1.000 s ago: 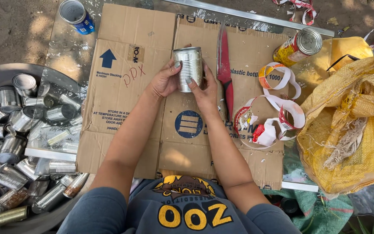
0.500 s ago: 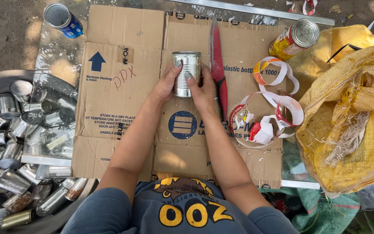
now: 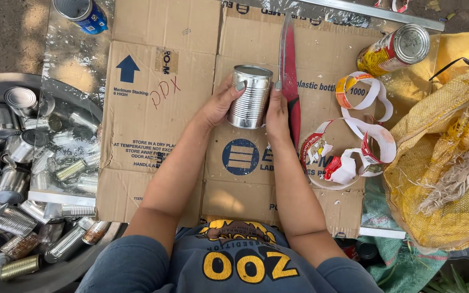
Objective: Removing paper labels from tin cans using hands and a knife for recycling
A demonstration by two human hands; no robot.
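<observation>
The person is holding a bare, ribbed tin can (image 3: 249,96) between both hands over the middle of the flattened cardboard sheet (image 3: 164,119), a little toward its far edge. The left hand (image 3: 221,103) is cupping the can's left side with its fingers (image 3: 239,87) curling around the wall near the rim; the right hand (image 3: 277,111) is pressing flat against the right side, fingers pointing away from the body. Both sets of fingers are closing snugly on the can, so it is sitting steady, tilted slightly with its sealed top facing up and away.

A red-handled knife (image 3: 288,65) is lying just beside the right hand, its blade running toward the far edge of the cardboard, within easy reach. Near the right edge of the cardboard, curling strips of peeled paper labels (image 3: 354,135) are piling up, which fits the can's bare metal surface. Beyond them, at the far right corner, a can with a yellow and red label still on (image 3: 394,50) is resting on its side against a yellow woven sack (image 3: 451,163).

Off the left edge, a dark round basin (image 3: 6,87) is holding many bare cans (image 3: 12,184), partly under a clear plastic sheet (image 3: 66,135). A blue-labelled open can (image 3: 80,12) is standing past the far left corner.
</observation>
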